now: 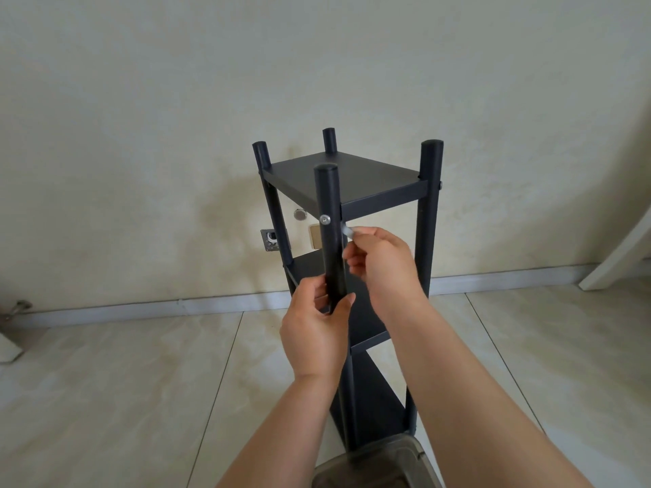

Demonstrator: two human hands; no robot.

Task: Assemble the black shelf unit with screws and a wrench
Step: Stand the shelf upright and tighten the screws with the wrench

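Note:
The black shelf unit [352,177] stands upright on the floor in front of the wall, with four round posts and several boards. A silver screw head [324,219] shows on the near post [329,206] just under the top board. My left hand [317,329] grips that near post lower down. My right hand [380,262] pinches a small silver screw or tool [348,230] against the right side of the same post, at the height of the top board. Its far end is hidden by the post.
A translucent grey container [373,466] sits on the tiled floor at the bottom edge, by the shelf's foot. Wall fittings [269,239] show behind the shelf. A white frame [620,255] leans at the right. A metal object [16,308] lies at the left.

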